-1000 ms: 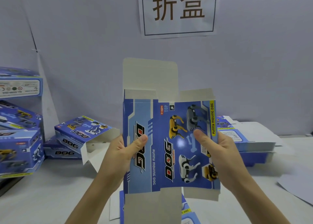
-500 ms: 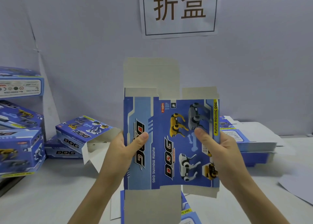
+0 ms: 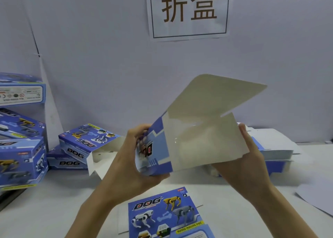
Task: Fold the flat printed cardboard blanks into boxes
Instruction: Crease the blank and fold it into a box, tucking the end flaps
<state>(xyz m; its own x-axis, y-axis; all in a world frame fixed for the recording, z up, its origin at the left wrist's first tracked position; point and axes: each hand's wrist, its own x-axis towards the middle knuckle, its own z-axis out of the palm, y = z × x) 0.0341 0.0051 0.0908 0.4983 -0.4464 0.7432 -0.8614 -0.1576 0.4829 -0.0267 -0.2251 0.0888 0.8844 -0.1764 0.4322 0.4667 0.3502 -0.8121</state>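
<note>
1. The blue printed cardboard blank [image 3: 201, 144] is held in the air above the white table [image 3: 45, 201], between both hands. It is partly opened, with the plain white inner side turned to the camera.
2. The left hand [image 3: 131, 163] is closed round the blue "DOG" side panel, with fingers curled over the upper edge and the thumb under the lower edge.
3. The right hand [image 3: 252, 163] is clamped on the right edge of the white panel. The thumb is laid along the edge; the fingers are hidden behind the card.
4. The large rounded white flap [image 3: 216, 97] is raised up and to the right, tilted.
5. A second flat printed blank [image 3: 167, 216] is laid print-up on the table below the hands.
6. A stack of flat blanks [image 3: 277, 151] is seen behind the right hand.
7. Folded blue boxes [image 3: 19, 158] are piled at far left, with an open-ended blue box [image 3: 86, 140] tilted beside them.
8. A white paper sign [image 3: 189, 12] with two characters is fixed on the wall.
</note>
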